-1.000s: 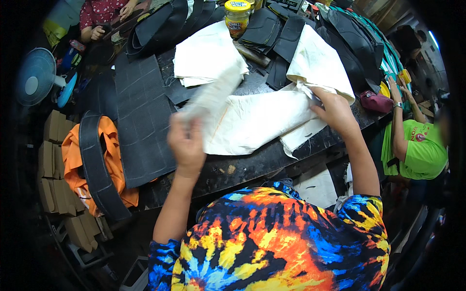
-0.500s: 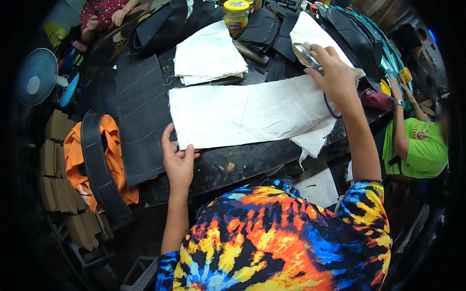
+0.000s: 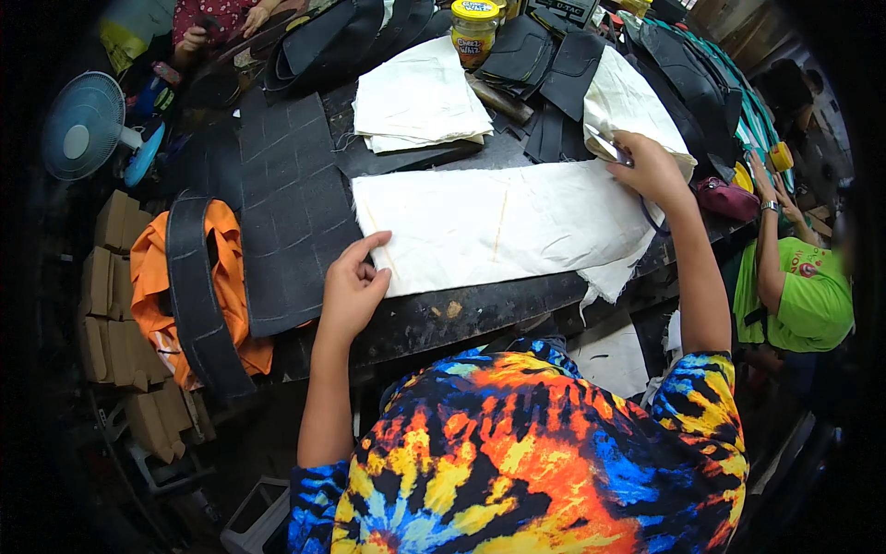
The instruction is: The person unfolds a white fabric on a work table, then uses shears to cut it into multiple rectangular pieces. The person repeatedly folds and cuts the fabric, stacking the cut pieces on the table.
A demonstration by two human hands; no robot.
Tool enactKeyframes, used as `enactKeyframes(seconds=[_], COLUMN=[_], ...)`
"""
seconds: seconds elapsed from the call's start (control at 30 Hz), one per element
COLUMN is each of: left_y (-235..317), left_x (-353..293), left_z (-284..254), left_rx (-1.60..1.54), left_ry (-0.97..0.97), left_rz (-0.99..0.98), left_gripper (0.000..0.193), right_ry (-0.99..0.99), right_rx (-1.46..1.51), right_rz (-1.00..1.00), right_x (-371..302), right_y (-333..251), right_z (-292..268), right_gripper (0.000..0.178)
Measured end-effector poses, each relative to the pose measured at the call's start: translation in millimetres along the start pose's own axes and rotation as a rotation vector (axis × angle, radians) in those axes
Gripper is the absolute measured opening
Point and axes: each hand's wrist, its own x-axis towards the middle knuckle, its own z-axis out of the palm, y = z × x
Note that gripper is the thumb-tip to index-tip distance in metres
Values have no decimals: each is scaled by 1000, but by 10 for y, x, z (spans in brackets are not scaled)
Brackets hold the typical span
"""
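A strip of white cloth [image 3: 443, 231] with faint orange lines lies across the dark table. At its left end, my left hand [image 3: 353, 291] touches the lower corner, forefinger and thumb apart on the cloth and the other fingers curled. Over the strip's right end my right hand [image 3: 651, 171] is closed round a pair of scissors [image 3: 613, 150]. Their metal blades point up and left, and a dark handle loop shows below the hand. Another piece of white cloth [image 3: 632, 102] lies folded just beyond that hand. A ragged flap hangs off the table's front edge.
A stack of white cloth [image 3: 423, 97] sits farther back, near a yellow-lidded jar [image 3: 474, 32]. Black sheets [image 3: 295, 203] cover the table's left. An orange cloth [image 3: 152, 286], cardboard boxes [image 3: 115, 300] and a fan [image 3: 83, 125] stand left. A co-worker in green [image 3: 803, 286] is at right.
My left hand has shifted up so its forefinger lies on top of the cloth's left end. My right hand has lowered the scissors toward the strip's upper right edge. The view has swung slightly left.
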Motion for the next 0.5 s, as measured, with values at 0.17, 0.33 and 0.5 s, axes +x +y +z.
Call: enactKeyframes(seconds=[0.17,0.33,0.5], left_y=[18,-46,-78], left_x=[-126,-128,-163], left_z=[37,80,126], left_rx=[27,-58,-187], left_ry=[36,61,84], left_rz=[-85,-73,-72], left_gripper=[46,46,44], right_ry=[25,417,223], right_rx=[-144,-92,281], right_rz=[67,20,568], right_x=[-254,-686,-950], right_y=[70,132,304], right_z=[-424,-378,40], right_gripper=[54,60,73])
